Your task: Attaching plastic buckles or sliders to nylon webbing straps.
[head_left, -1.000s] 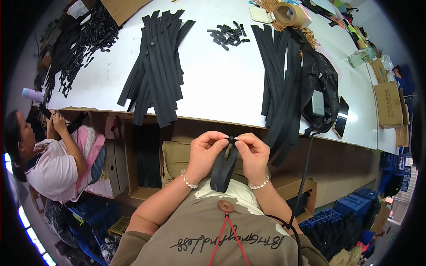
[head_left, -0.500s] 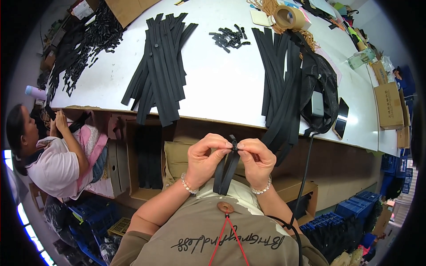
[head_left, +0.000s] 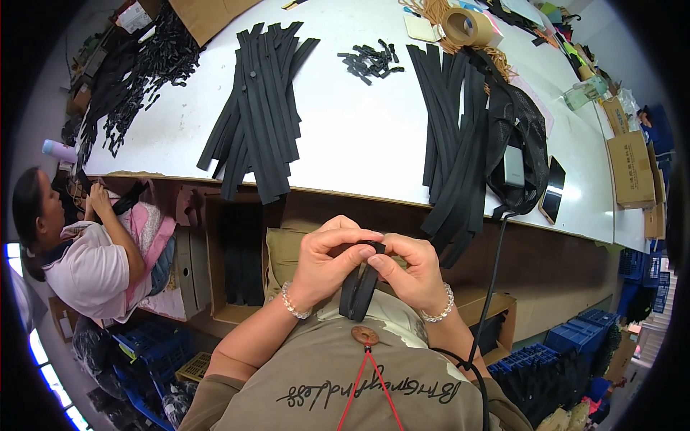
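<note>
Brown cardboard box (head_left: 629, 171) at table (head_left: 359, 136) edge

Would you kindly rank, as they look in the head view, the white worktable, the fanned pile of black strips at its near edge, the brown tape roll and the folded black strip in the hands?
1. White worktable.
2. Fanned pile of black strips.
3. Folded black strip in the left hand and right hand; it is nearer the camera, so this place is unsure.
4. Brown tape roll.

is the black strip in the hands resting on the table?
No: both the left hand and the right hand hold the black strip below the white table edge, near the lap.
</note>
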Demonstrator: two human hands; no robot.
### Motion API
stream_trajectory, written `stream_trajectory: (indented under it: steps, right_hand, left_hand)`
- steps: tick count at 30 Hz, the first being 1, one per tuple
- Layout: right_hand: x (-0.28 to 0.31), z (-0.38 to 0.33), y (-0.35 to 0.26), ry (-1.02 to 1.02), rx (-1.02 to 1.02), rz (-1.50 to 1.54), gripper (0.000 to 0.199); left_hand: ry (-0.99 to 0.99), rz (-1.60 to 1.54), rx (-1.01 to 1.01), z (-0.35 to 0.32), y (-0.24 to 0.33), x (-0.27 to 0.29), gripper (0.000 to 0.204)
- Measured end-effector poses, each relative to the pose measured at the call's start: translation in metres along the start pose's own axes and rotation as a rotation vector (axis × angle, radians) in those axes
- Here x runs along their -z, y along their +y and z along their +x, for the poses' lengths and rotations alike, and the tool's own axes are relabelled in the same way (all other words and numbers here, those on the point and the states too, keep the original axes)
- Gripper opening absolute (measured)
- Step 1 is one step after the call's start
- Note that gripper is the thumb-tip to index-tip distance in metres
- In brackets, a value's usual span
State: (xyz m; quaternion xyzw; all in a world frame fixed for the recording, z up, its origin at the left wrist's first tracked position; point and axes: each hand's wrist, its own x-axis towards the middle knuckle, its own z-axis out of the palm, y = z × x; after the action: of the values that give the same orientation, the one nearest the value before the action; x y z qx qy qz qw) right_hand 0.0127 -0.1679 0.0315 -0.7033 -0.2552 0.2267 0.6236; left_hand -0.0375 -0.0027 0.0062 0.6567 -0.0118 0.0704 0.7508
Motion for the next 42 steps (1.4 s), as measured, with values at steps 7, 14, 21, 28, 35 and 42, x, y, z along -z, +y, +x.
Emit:
stream_trajectory:
  steps: [7, 14, 21, 28, 35, 42]
  right_hand:
    - [-0.005, 0.006, 0.004, -0.011, 0.277, -0.013, 0.016]
    - [-0.010, 0.008, 0.006, 0.084, 0.447, -0.149, 0.019]
    - [-0.001, 0.010, 0.006, -0.040, 0.511, -0.335, 0.019]
    - [-0.001, 0.001, -0.003, 0.127, 0.404, -0.251, 0.011]
    - [-0.003, -0.001, -0.005, 0.136, 0.558, -0.380, 0.010]
    - [-0.014, -0.002, 0.000, 0.194, 0.639, -0.317, 0.010]
  left_hand:
    - [0.065, -0.199, 0.043, -0.010, 0.010, -0.011, 0.013]
    - [0.124, -0.289, 0.056, -0.016, 0.007, -0.023, 0.012]
    - [0.158, -0.398, 0.205, -0.019, 0.007, -0.021, 0.013]
    - [0.033, 0.059, -0.159, -0.010, 0.016, -0.008, 0.023]
    - [0.069, 0.165, -0.222, -0.014, 0.015, -0.006, 0.025]
    - [0.103, -0.036, -0.143, -0.020, 0.014, -0.019, 0.012]
